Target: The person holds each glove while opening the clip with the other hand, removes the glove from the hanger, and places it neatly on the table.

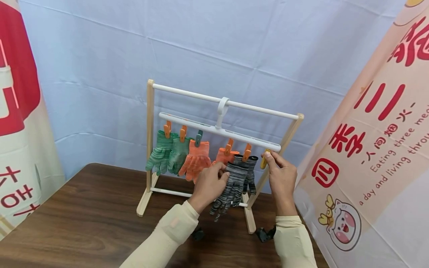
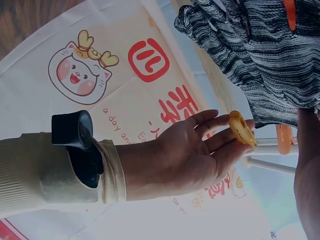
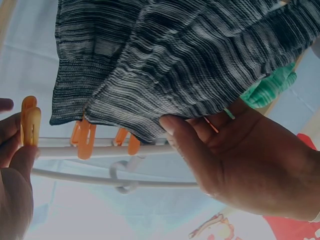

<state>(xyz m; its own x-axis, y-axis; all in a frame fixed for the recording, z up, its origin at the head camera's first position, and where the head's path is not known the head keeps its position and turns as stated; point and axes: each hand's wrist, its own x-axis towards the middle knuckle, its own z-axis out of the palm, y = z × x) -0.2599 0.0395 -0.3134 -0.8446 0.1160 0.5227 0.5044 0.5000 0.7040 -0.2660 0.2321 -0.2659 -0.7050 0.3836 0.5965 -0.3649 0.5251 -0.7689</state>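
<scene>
My left hand pinches the cuff edge of a black-and-grey striped knit glove between thumb and fingers. A second striped glove hangs behind it. An orange clothespin grips striped knit near where the two cuffs overlap. At the right end of the white hanger, my right hand pinches a yellow clothespin by its thumb and fingertips. In the right wrist view, the yellow clothespin stands apart from the striped cuffs, beside the hanger's bar.
The hanger hooks over the top rod of a wooden rack. Green gloves and orange gloves hang from it by clothespins. Beneath is a brown table; a printed cloth borders the right side.
</scene>
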